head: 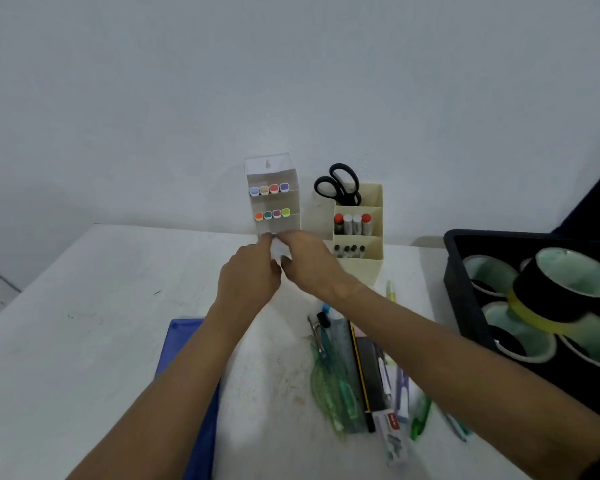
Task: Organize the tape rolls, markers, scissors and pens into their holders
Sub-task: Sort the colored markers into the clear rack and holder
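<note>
By marker rack [273, 199], both hands [248, 276] [310, 263] pinch white marker [278, 250]; pens [357, 372] nearby.

Soft, even light fills my view, cool and slightly dim. My hands [278, 268] smear with motion blur at center. The frame's edges bow, and the lower right looks soft.

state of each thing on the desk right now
clear marker case: upright, two rows filled
black-handled scissors: standing in beige organizer
black tray: holds tape rolls, one stacked on top
loose pens and rulers: lying flat, unsorted
left hand: pinching a small white item
right hand: pinching the same item
</note>
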